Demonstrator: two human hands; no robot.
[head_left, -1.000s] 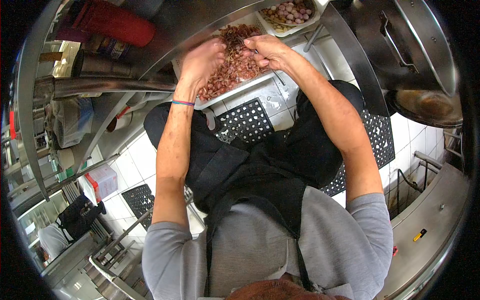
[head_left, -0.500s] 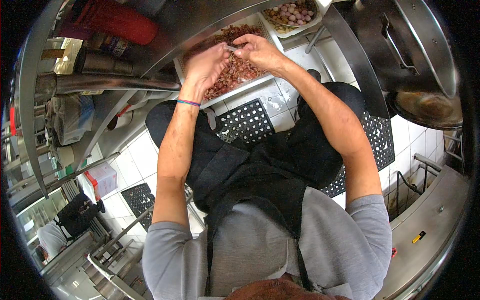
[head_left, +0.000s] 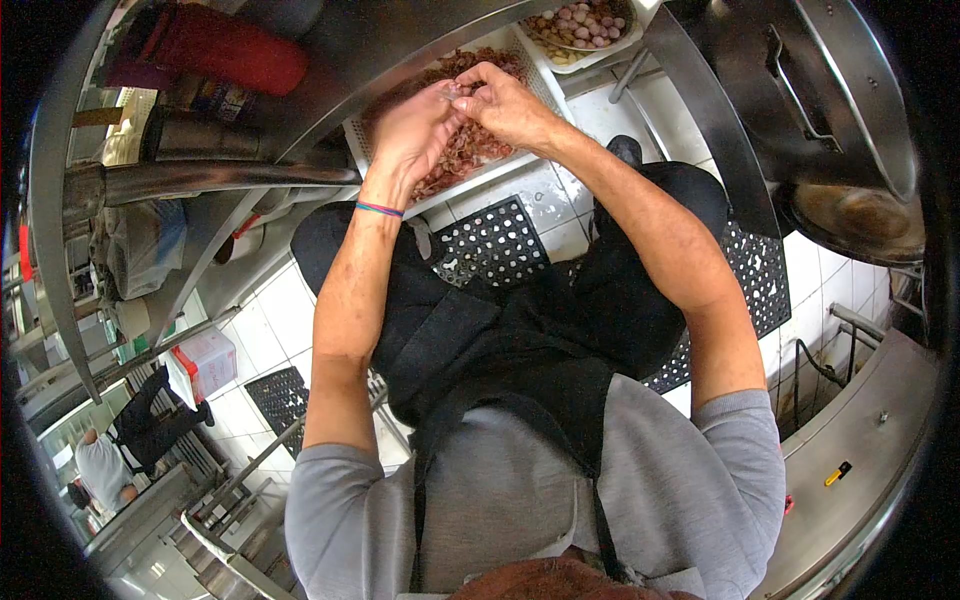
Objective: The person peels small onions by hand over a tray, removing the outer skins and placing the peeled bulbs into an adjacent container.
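Note:
My left hand [head_left: 415,125] and my right hand [head_left: 500,108] meet above a white crate [head_left: 550,85] filled with loose reddish-brown pieces [head_left: 465,155] that look like onion skins or small shallots. The right hand is closed, thumb and index finger pinched together. Curled fingers of the left hand touch or nearly touch the right fingertips. Something small and pale shows between the hands, too small to name. A thin coloured band [head_left: 380,209] circles the left wrist.
Right of the crate stands a tray [head_left: 570,66] of pale purple and yellowish round bulbs. A steel shelf edge [head_left: 400,65] runs over the crate's far side. Black perforated mats [head_left: 490,240] lie on white tiles. Another person [head_left: 105,470] is at far left. A large pot [head_left: 850,90] is at right.
My left hand has turned slightly, its fingers closer to the right hand. The right hand has shifted slightly left. The other person at far left has moved an arm.

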